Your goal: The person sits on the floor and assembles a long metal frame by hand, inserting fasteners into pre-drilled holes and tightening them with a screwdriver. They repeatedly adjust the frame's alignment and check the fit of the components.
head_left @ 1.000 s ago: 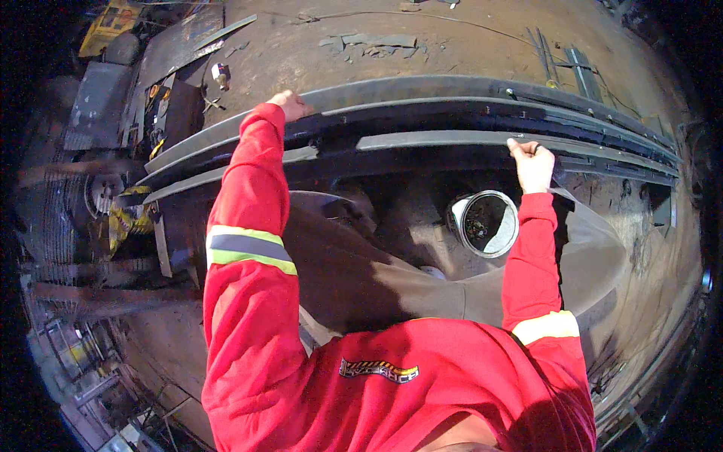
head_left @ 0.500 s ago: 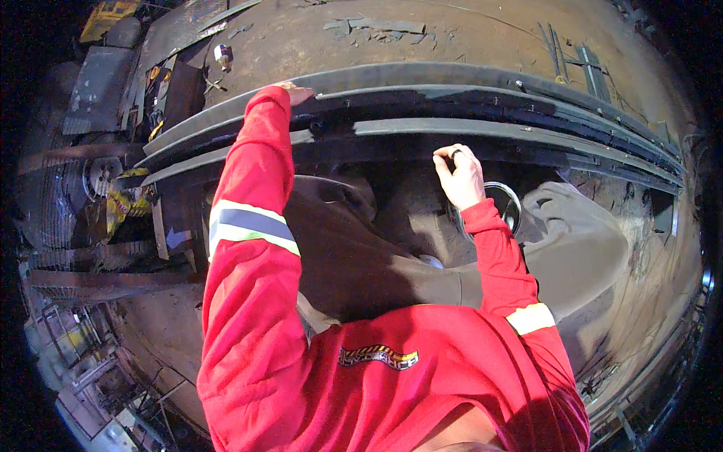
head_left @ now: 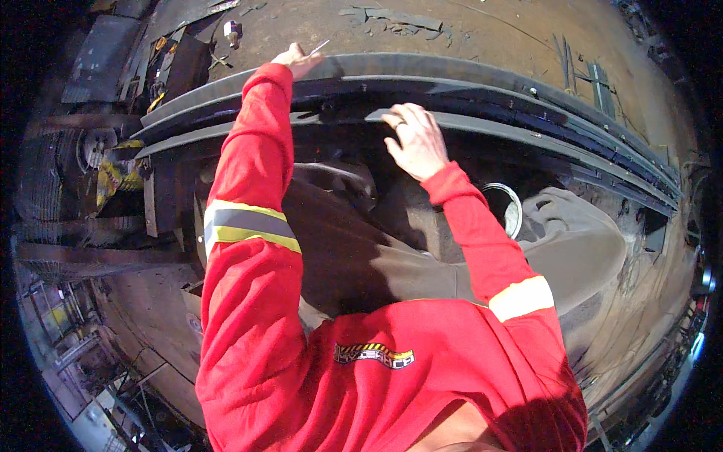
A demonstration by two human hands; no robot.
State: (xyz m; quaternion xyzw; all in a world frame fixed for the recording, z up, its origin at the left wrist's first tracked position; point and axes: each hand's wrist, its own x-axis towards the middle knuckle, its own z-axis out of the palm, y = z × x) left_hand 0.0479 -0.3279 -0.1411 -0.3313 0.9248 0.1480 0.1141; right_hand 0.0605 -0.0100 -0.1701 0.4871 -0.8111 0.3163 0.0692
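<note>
A long dark steel beam [head_left: 482,123] with raised flanges runs across in front of me from left to right. Beyond its far edge, my left hand [head_left: 297,62] is closed on a thin pale stick [head_left: 319,47], whose tip points up to the right. My right hand [head_left: 415,140], with a dark ring on one finger, hovers at or over the near flange. Its fingers are apart and hold nothing; whether the fingertips touch the steel I cannot tell.
A round white-rimmed bucket [head_left: 514,215] stands by my right leg. A small white and dark container [head_left: 231,32] lies on the dirty floor at the far left. Flat metal scraps [head_left: 403,19] lie beyond the beam, and a yellow and black object [head_left: 113,181] sits left.
My left hand has moved from the beam's far edge out beyond it, and the pale stick now shows clearly. My right hand has moved left and forward to the near flange, its fingers spreading.
</note>
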